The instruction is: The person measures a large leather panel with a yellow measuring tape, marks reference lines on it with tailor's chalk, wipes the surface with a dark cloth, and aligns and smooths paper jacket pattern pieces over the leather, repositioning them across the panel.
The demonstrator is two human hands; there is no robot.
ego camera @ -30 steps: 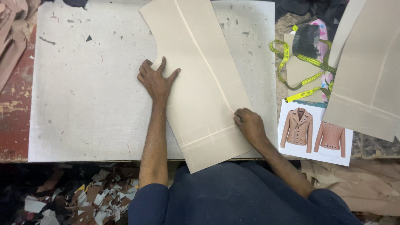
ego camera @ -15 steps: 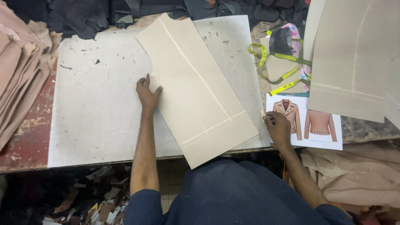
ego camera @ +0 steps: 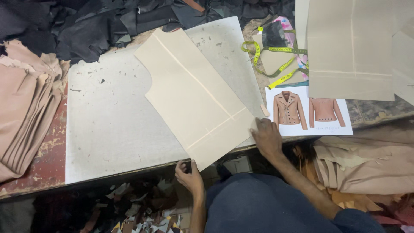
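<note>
Now left hand has dropped off pattern piece (table edge).

Left hand: at the counter front edge, fingers curled over it, just below the pattern piece's overhanging corner.
Right hand: flat on the pattern piece's right corner, beside the jacket drawing.
Pattern piece: beige, lying slantwise across the grey board.
Tape measure: yellow, coiled above the drawing.
</note>
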